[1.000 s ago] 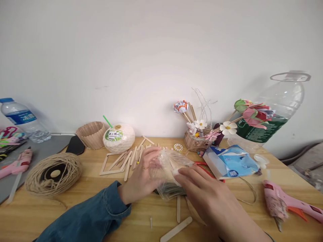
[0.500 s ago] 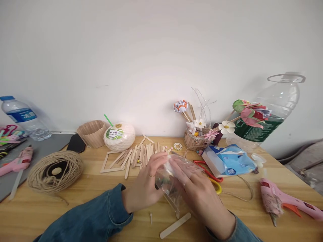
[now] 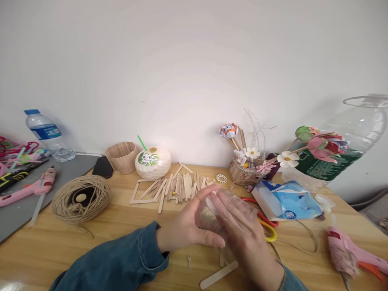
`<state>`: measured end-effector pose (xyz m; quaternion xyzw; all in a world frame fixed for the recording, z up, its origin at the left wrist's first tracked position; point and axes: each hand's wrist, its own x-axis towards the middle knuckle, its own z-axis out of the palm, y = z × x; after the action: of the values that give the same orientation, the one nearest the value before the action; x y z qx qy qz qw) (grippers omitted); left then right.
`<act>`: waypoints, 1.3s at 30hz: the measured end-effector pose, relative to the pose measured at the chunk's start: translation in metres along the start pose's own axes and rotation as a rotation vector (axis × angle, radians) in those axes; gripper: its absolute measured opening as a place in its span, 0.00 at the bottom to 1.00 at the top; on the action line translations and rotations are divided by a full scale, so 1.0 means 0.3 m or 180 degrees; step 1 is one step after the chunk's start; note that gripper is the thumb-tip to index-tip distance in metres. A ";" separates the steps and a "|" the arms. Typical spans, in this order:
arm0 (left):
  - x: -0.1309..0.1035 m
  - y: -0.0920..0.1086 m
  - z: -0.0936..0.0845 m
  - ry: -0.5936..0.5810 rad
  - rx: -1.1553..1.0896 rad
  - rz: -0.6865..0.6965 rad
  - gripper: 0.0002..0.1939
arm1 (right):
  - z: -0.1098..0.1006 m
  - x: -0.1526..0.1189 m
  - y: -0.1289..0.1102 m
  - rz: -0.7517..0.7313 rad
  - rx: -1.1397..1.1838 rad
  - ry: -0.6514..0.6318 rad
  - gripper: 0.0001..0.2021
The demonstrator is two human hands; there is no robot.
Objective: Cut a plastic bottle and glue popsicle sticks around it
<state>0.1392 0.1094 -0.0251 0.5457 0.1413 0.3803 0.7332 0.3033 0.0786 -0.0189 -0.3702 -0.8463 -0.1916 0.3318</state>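
Observation:
My left hand (image 3: 189, 226) is wrapped round one side of a clear, crinkled plastic piece (image 3: 207, 214), with its thumb below. From the right, my right hand (image 3: 242, 230) presses on the same plastic, its fingers lying over the top. Blur and my fingers hide the plastic's full shape. Behind the hands lies a pile of wooden craft sticks (image 3: 184, 186). A single wooden stick (image 3: 218, 275) and a tiny pale piece (image 3: 189, 262) lie on the table just in front of them.
Twine (image 3: 80, 198), a stick cup (image 3: 121, 158) and a white coconut (image 3: 153, 163) stand left. Scissors (image 3: 269, 232), a tissue pack (image 3: 287, 200), a flower basket (image 3: 239, 171), a large bottle (image 3: 327, 161) and a pink glue gun (image 3: 345, 250) are right. Another glue gun (image 3: 33, 188) lies far left.
The view has turned left, so the table things appear further right. My right fingers have flattened over the plastic, and my left thumb now shows stretched beneath it.

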 end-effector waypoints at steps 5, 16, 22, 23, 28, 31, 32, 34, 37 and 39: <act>-0.003 0.000 -0.007 -0.0104 0.0025 -0.0089 0.45 | -0.008 0.007 0.009 -0.0237 -0.0074 -0.0020 0.22; 0.012 0.009 -0.040 -0.0317 0.0079 -0.0138 0.40 | -0.034 0.015 0.027 -0.0501 0.0114 -0.0336 0.17; 0.031 0.032 -0.086 -0.0073 -0.0120 0.0007 0.41 | -0.041 0.017 0.022 -0.0418 0.0277 -0.0394 0.18; 0.032 0.039 -0.089 -0.0055 -0.0144 -0.0033 0.42 | -0.043 0.011 0.020 -0.0349 0.0252 -0.0286 0.18; 0.027 0.068 -0.078 -0.0034 -0.0503 -0.0213 0.40 | -0.054 -0.020 0.000 -0.0108 -0.0047 0.0264 0.20; 0.021 0.068 -0.077 -0.0046 -0.0592 -0.0252 0.40 | -0.064 -0.030 -0.014 -0.0104 -0.0117 0.0348 0.20; 0.020 0.066 -0.078 -0.0059 -0.0629 -0.0243 0.40 | -0.067 -0.032 -0.018 -0.0060 -0.0162 0.0368 0.20; 0.018 0.063 -0.083 -0.0113 -0.0704 -0.0233 0.41 | -0.073 -0.036 -0.025 0.0053 -0.0276 0.0345 0.19; 0.019 0.061 -0.086 -0.0197 -0.0771 -0.0247 0.42 | -0.082 -0.034 -0.033 0.0136 -0.0487 0.0282 0.17; 0.022 0.061 -0.083 -0.0213 -0.0774 -0.0237 0.41 | -0.084 -0.026 -0.035 0.0091 -0.0551 0.0333 0.14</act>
<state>0.1207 0.1335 -0.0164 0.4596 0.0897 0.3488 0.8118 0.3101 0.0535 -0.0074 -0.3990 -0.8027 -0.2782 0.3451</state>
